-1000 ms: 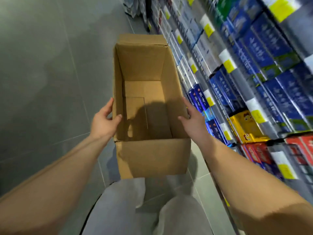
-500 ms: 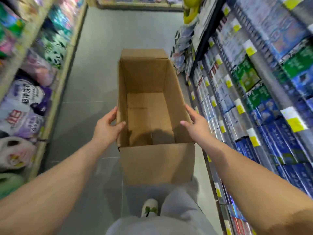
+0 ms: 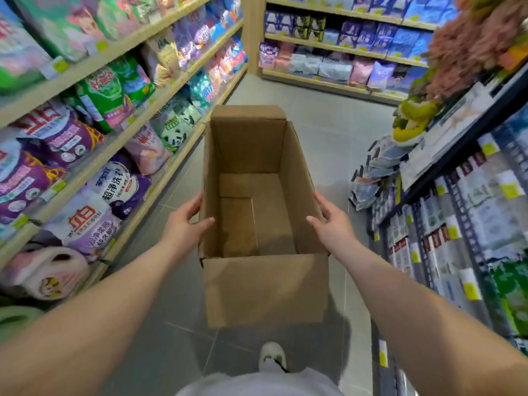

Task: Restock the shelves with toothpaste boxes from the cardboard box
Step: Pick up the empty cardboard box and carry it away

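An open brown cardboard box (image 3: 265, 290) is held up in front of me, its inside bare down to the bottom flaps. My left hand (image 3: 184, 228) grips its left wall, thumb over the rim. My right hand (image 3: 333, 222) grips the right wall the same way. Toothpaste boxes (image 3: 445, 244) stand packed in rows on the dark metal shelves (image 3: 468, 212) to my right, with yellow price tags along the rails.
Wooden shelves (image 3: 94, 164) on the left carry bags of laundry detergent. More shelves with packets (image 3: 337, 64) cross the aisle's far end. Grey tiled floor (image 3: 323, 118) runs between them. My white shoe (image 3: 271, 357) shows below the box.
The view has lifted from the floor to the aisle ahead, and the left and far shelves have come into sight. Both hands keep the same grip on the box.
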`<state>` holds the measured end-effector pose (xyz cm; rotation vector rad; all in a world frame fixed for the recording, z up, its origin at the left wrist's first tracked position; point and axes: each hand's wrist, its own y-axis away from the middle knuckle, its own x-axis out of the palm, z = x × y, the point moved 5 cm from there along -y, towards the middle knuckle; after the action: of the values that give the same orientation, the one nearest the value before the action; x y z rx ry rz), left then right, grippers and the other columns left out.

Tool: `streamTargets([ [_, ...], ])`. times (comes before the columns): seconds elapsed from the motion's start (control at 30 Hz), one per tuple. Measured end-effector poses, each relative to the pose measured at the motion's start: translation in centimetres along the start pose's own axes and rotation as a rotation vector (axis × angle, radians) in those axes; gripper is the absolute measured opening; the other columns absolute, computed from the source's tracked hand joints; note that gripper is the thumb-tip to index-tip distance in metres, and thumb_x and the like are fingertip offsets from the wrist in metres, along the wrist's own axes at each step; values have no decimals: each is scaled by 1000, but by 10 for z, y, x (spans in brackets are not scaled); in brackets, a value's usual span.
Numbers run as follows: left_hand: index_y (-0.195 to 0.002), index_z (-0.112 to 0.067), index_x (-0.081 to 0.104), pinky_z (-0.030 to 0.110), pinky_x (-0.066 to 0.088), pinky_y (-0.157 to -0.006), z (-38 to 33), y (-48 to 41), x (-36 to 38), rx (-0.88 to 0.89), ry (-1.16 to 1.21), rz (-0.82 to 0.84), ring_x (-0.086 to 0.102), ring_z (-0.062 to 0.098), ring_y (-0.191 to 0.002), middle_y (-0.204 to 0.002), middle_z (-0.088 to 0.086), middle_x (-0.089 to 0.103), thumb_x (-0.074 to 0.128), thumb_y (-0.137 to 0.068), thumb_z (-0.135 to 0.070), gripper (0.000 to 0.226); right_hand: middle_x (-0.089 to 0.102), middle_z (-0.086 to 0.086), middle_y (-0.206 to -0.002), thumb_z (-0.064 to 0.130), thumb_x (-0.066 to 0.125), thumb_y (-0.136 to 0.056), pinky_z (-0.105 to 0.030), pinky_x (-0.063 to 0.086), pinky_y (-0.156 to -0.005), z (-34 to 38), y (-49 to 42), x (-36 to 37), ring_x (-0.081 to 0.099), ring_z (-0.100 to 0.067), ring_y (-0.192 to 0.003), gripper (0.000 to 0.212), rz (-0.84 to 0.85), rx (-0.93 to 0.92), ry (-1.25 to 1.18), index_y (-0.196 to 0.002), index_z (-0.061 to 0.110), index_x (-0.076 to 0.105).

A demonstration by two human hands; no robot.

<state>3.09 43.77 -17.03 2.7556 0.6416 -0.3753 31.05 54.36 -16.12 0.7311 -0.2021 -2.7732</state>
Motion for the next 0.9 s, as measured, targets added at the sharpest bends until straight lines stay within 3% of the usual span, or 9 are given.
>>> streamTargets([
  [0.1,-143,-32,35,49,37,-107,-8,-43,-10,-23,47,-66,34,15,-136,-149,-2,36,64,-85,-7,68,44,3,-144,8,57,-91,-24,30,-108,25,-53,12,40,-13,-133,60,43,-52,31,-143,27,36],
  [0.2,-143,-29,36,45,33,-110,-10,-91,-27,-31,28,-109,33,16,-137,-149,0,36,63,-86,-8,67,44,4,-145,10,57,-92,-34,34,-110,45,-106,35,41,-16,-133,60,84,-42,23,-143,31,35],
  [0.37,-143,-26,34,46,32,-111,-7,-187,-65,-38,32,-92,34,18,-137,-147,1,38,62,-87,-7,65,41,4,-146,11,57,-92,-42,35,-109,76,-191,90,39,-20,-134,60,88,-18,8,-142,34,35],
  [0.7,-144,-22,33,24,30,-99,-37,-395,-143,-36,-56,-18,35,14,-135,-147,0,38,59,-89,-5,63,44,3,-144,15,59,-91,-46,42,-103,152,-350,184,42,-23,-132,61,-10,125,-4,-141,39,35],
  [0.9,-145,-26,33,36,29,-112,-49,-504,-159,-52,-98,34,32,13,-137,-149,-1,36,61,-89,-10,65,48,2,-140,12,57,-91,-48,42,-103,182,-442,210,45,-23,-129,59,-16,155,-58,-141,35,36],
])
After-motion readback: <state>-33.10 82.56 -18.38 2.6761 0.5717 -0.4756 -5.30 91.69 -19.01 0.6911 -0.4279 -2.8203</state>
